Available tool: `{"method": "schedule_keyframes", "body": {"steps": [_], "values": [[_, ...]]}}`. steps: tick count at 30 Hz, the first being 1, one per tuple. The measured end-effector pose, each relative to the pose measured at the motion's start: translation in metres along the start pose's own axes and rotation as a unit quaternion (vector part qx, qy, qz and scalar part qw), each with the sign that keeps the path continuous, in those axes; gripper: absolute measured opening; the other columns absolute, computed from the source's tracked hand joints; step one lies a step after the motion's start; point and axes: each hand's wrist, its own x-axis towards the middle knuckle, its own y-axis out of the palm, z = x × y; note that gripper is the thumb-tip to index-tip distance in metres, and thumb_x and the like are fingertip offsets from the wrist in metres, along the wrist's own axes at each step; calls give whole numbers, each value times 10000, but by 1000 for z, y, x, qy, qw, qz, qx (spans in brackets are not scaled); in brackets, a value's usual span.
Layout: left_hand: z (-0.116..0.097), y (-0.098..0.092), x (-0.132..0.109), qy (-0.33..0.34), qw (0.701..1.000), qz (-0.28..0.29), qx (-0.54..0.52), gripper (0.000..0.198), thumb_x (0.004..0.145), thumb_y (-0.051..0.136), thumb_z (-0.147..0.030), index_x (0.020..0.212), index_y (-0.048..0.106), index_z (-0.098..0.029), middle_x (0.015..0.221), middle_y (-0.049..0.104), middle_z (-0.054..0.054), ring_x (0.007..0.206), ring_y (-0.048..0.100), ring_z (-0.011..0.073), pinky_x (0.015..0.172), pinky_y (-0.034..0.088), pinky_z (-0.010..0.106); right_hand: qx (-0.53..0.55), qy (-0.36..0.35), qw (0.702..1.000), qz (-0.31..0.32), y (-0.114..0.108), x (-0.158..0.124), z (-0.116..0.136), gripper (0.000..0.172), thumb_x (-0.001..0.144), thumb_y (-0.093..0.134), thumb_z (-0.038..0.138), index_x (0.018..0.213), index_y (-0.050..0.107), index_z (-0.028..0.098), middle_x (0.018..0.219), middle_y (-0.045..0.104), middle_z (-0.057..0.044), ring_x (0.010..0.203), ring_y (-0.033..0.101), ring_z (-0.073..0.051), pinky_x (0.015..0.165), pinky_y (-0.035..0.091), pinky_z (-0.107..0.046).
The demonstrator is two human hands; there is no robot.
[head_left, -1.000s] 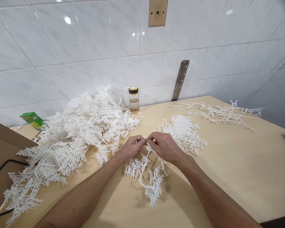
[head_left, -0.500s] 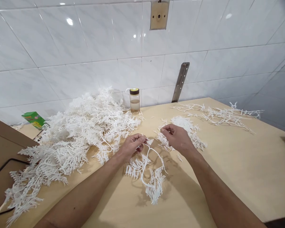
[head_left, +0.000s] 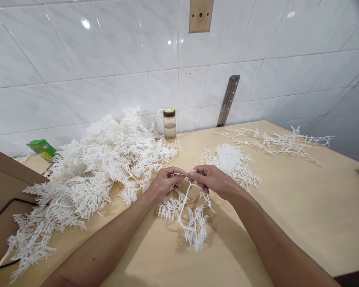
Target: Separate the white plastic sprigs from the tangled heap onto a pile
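My left hand (head_left: 164, 184) and my right hand (head_left: 214, 180) meet over the middle of the wooden table (head_left: 302, 207). Both pinch the top of one white plastic sprig frame (head_left: 189, 217), whose comb-like branches hang down and rest on the table below my fingers. A big heap of the same white frames (head_left: 98, 167) lies to the left of my left hand. A smaller pile of plucked white sprigs (head_left: 233, 163) lies just behind my right hand.
Bare stripped stems (head_left: 275, 141) are spread at the far right of the table. A small jar with a brown lid (head_left: 169, 124) stands against the tiled wall. A green carton (head_left: 43, 149) and a brown cardboard box (head_left: 2, 195) sit at the left.
My right hand went out to the small sprig pile half a second ago and has come back to the frame, pinching it again beside my left hand.
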Motion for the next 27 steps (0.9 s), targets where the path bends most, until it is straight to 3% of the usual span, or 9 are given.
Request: {"method": "schedule_keyframes", "body": {"steps": [4, 8, 13, 15, 21, 27], "values": [[3, -4, 4, -13, 999, 5, -45, 275, 562, 881, -277, 746, 719, -154, 622, 607, -21, 488, 497, 64, 478, 386, 209, 21, -11, 1000, 15, 1, 0, 2, 370, 782, 702, 525, 798, 649, 159, 533, 475, 47, 462, 433, -84, 438, 392, -220], [2, -5, 5, -1, 998, 6, -57, 298, 559, 887, -285, 747, 704, -144, 650, 615, -9, 520, 509, 72, 497, 405, 220, 21, -15, 1000, -9, 2, 0, 1, 320, 784, 699, 481, 759, 634, 168, 543, 499, 40, 462, 447, -87, 433, 396, -219], [-5, -5, 2, 8, 999, 12, -49, 555, 601, 882, -292, 1091, 648, -173, 706, 612, -34, 599, 573, 88, 613, 463, 239, 28, -15, 999, -33, -1, 0, 2, 294, 815, 661, 467, 813, 660, 172, 608, 582, 7, 472, 466, -94, 444, 422, -230], [-6, -5, 2, 8, 999, 16, -43, 601, 615, 876, -319, 1124, 595, -168, 703, 609, -37, 609, 590, 102, 617, 469, 247, 30, -19, 999, -29, -1, -1, 3, 268, 810, 671, 443, 806, 655, 175, 598, 566, 19, 467, 471, -93, 442, 422, -232], [-3, 0, 0, -3, 1000, 13, 3, 476, 668, 825, -434, 912, 511, -172, 628, 591, -33, 531, 562, 108, 499, 409, 215, 42, -47, 997, -48, 0, -1, 4, 276, 762, 734, 422, 849, 654, 173, 626, 564, 35, 461, 496, -86, 437, 419, -234], [-1, 2, -2, 52, 992, -11, 117, 458, 740, 753, -468, 1072, 594, -195, 676, 575, -40, 501, 516, 90, 494, 427, 224, 92, -39, 990, -98, 4, 0, 6, 309, 710, 780, 421, 816, 643, 165, 605, 549, 34, 449, 459, -77, 406, 413, -227]]}}
